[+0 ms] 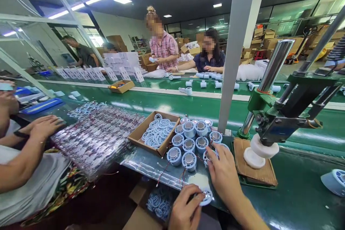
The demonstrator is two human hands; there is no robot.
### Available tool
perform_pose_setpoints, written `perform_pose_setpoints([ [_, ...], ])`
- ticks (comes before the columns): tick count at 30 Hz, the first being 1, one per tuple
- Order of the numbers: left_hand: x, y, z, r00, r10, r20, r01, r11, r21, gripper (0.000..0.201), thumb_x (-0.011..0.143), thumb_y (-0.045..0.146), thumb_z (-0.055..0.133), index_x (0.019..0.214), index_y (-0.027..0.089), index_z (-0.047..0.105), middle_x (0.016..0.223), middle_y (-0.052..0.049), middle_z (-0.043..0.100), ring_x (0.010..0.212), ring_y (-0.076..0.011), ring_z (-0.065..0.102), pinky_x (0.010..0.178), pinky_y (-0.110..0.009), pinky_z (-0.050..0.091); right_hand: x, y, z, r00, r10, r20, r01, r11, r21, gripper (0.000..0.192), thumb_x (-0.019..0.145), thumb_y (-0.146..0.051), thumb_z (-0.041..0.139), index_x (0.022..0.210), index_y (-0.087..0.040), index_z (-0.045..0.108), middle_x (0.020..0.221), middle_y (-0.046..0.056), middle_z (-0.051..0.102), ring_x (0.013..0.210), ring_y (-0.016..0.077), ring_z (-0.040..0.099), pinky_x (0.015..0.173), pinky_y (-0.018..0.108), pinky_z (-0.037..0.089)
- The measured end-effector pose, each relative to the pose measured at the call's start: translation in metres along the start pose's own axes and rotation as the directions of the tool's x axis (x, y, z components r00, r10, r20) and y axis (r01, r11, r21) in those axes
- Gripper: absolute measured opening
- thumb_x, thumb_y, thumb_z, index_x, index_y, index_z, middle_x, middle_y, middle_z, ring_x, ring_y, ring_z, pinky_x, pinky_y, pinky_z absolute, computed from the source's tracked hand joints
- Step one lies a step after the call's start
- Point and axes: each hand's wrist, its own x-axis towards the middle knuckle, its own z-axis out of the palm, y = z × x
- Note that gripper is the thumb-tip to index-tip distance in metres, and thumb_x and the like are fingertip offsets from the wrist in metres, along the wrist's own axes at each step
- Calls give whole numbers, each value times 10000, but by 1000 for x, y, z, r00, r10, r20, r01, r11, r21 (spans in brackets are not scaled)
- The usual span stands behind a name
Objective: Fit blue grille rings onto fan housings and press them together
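Note:
My left hand [185,205], low at the front edge of the bench, is closed on a light blue ring-shaped part [207,198] with a shiny centre. My right hand [225,172] reaches over the right side of a cluster of light blue round housings [189,160] with metal discs in their tops. Its fingers are apart and touch or nearly touch one housing, partly hidden beneath them. Thin red and black wires trail from several housings. Left of the cluster, a cardboard tray [134,139] holds many loose light blue rings [159,131].
A green press [280,125] with a white round pad stands right of my right hand. A grey post [234,54] rises behind the housings. Wired parts in plastic [94,136] lie left, beside a co-worker's hands [45,125]. One housing [334,182] sits far right. Other people work across the green belt.

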Motion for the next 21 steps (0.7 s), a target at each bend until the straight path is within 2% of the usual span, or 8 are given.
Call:
perform_pose_setpoints([
  [2, 9, 0, 12, 997, -54, 56, 51, 997, 52, 426, 863, 23, 475, 1121, 255, 722, 1037, -121, 749, 980, -254, 740, 845, -380, 642, 36, 2, -12, 997, 5, 72, -7, 1000, 27, 453, 957, -123, 535, 1390, -236, 607, 1401, 155, 596, 1308, 336, 523, 1079, 522, 443],
  [4, 18, -1, 18, 988, -116, 101, 102, 986, 135, 453, 822, 3, 471, 1094, 252, 735, 1117, -137, 742, 1035, -281, 733, 872, -432, 641, 77, 5, -17, 991, -22, 135, 17, 999, 40, 449, 937, -161, 630, 1373, -265, 617, 1361, 138, 621, 1313, 328, 529, 1091, 507, 440],
  [6, 24, -3, 21, 978, -151, 143, 121, 973, 199, 465, 792, 7, 496, 1106, 251, 737, 1199, -151, 724, 1085, -311, 720, 899, -486, 634, 112, 8, -16, 973, -62, 220, 51, 997, 58, 449, 883, -188, 737, 1318, -259, 649, 1287, 116, 662, 1237, 308, 592, 1048, 484, 486],
  [8, 25, -5, 22, 967, -171, 189, 127, 967, 223, 449, 781, 32, 551, 1129, 249, 732, 1265, -161, 700, 1133, -335, 700, 928, -522, 619, 134, 12, -13, 954, -88, 287, 72, 995, 67, 406, 900, -247, 748, 1293, -219, 648, 1244, 95, 676, 1158, 273, 640, 1001, 470, 528],
  [13, 27, -7, 25, 935, -220, 279, 163, 964, 212, 435, 754, 102, 693, 1165, 241, 712, 1355, -159, 667, 1207, -387, 644, 976, -595, 569, 148, 24, -8, 939, -75, 337, 60, 997, 54, 362, 998, -336, 640, 1319, -174, 599, 1307, 101, 634, 1162, 253, 644, 994, 484, 553],
  [17, 35, -2, 25, 913, -282, 295, 225, 951, 212, 376, 765, 79, 688, 1105, 237, 717, 1348, -146, 675, 1206, -375, 636, 1000, -596, 546, 148, 27, -4, 921, -91, 378, 69, 995, 73, 362, 994, -328, 647, 1317, -171, 602, 1306, 101, 637, 1145, 249, 655, 977, 475, 567],
  [21, 41, 0, 24, 897, -309, 315, 258, 947, 193, 303, 798, 93, 685, 1068, 228, 709, 1361, -139, 667, 1211, -370, 626, 1010, -595, 529, 148, 27, 1, 929, -109, 355, 80, 992, 97, 394, 991, -321, 653, 1350, -175, 580, 1348, 108, 614, 1174, 260, 644, 983, 482, 567],
])
